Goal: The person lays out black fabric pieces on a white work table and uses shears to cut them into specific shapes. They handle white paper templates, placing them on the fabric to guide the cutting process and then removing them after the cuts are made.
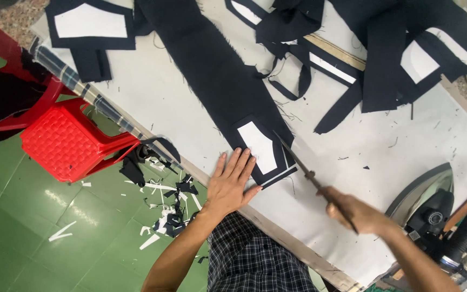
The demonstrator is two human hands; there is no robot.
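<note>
The left hand (229,184) lies flat with fingers spread, pressing one long dark cloth strip (217,81) on the table (152,97), right beside a white patch (260,147). The right hand (355,212) is closed around one pair of scissors (298,162), whose blades touch the strip's edge. One iron (428,208) sits near it. One red stool (68,141) stands on the green floor (28,238).

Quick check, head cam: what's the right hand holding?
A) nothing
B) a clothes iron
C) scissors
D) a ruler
C: the right hand grips scissors, blades pointing at the dark fabric piece with the white patch, which the left hand presses flat on the table. The iron sits untouched beside it.
</note>
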